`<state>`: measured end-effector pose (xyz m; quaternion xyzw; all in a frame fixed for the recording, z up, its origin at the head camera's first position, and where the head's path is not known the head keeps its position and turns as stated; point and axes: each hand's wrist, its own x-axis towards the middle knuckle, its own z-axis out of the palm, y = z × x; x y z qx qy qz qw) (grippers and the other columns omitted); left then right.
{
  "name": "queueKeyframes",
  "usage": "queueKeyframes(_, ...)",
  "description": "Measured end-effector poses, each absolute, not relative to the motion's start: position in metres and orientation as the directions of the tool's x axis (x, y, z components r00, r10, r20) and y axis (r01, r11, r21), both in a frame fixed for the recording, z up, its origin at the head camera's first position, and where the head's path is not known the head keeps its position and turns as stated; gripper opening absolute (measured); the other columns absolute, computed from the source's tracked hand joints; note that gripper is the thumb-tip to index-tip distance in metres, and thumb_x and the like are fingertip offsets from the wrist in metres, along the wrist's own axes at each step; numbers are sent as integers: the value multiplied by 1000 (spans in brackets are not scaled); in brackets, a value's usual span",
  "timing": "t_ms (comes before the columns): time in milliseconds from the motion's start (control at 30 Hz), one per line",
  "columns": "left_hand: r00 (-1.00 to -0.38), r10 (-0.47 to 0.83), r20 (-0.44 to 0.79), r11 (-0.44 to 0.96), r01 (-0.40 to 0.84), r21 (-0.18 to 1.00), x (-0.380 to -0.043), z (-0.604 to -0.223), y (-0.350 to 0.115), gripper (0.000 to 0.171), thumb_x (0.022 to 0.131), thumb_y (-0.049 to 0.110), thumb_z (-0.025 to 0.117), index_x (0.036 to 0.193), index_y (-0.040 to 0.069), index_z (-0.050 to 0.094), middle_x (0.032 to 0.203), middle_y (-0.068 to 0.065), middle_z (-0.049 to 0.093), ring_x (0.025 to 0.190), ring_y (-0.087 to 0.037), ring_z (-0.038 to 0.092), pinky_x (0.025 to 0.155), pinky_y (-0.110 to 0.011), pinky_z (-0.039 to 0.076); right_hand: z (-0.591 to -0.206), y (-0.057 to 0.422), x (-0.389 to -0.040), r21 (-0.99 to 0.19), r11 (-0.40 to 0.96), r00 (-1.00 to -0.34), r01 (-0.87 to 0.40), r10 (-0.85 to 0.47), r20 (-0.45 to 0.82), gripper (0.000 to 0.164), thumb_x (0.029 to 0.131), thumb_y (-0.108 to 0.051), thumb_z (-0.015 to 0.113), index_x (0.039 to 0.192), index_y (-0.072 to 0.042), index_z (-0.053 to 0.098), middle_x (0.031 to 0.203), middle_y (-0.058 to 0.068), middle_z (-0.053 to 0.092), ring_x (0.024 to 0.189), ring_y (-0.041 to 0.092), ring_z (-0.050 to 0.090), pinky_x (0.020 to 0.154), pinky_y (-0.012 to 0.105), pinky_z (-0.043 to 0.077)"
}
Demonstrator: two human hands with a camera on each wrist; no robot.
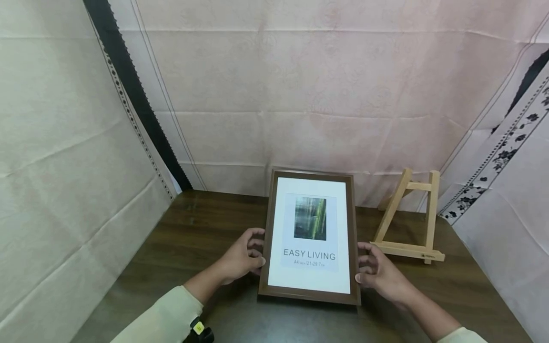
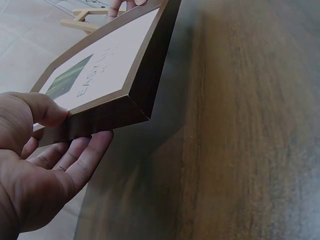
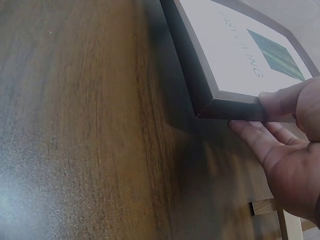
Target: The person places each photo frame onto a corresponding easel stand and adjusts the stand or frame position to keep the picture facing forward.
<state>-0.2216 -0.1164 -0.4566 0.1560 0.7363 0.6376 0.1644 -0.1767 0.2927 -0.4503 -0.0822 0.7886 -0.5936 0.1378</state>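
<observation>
A brown picture frame (image 1: 309,281) with a white mat, a small green picture and the words "EASY LIVING" is held upright and leaning back in the head view. My left hand (image 1: 241,257) grips its left side, and my right hand (image 1: 381,272) grips the right side. In the left wrist view the left thumb (image 2: 50,111) presses the front edge while the fingers lie behind. The right wrist view shows the right thumb (image 3: 280,101) on the front edge, with fingers under the back. The frame's lower edge looks raised off the table.
A small wooden easel (image 1: 405,216) stands just right of the right hand. The dark wooden table (image 1: 180,247) reaches to pale cloth (image 1: 274,95) hung behind and on both sides. A black wristband with a yellow patch (image 1: 198,327) is on the left sleeve.
</observation>
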Motion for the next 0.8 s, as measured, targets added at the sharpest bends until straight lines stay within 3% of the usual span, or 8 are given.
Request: queueKeyframes(800, -910, 414, 21, 164, 97, 982, -230, -450, -112, 72, 92, -3, 70, 151, 17, 34, 140, -18, 51, 105, -30, 63, 74, -50, 61, -447, 292, -184, -942, 334, -970, -39, -238, -44, 85, 91, 3, 73, 157, -10, 21, 144, 34, 41, 117, 39, 59, 80, 41, 59)
